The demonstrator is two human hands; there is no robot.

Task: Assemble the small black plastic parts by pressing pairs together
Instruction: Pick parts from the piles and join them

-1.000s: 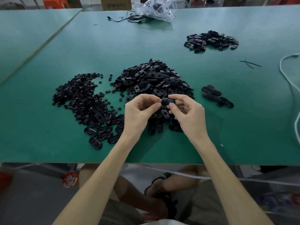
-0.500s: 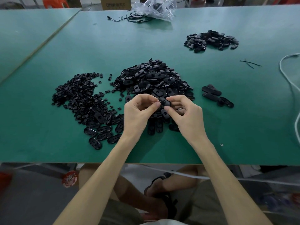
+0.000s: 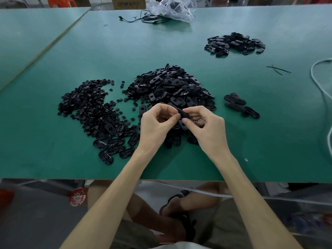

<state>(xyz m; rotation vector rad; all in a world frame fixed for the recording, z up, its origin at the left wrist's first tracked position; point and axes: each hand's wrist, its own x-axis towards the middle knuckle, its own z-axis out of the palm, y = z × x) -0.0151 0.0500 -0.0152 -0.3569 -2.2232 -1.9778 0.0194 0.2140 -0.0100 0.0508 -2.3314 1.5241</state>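
Just above the green surface [image 3: 125, 47], near the big heap of black oval shells [image 3: 170, 87], your left grip [image 3: 156, 126] and right grip [image 3: 206, 126] both pinch one small black oval plastic part [image 3: 183, 113]; they have drawn closer since a second ago, so this pair seems nearly seated.

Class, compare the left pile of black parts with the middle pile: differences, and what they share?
The left pile holds mostly small round pieces; the middle pile holds larger oval ones. The left pile lies spread flat; the middle pile is heaped higher. Both are black, on the green table.
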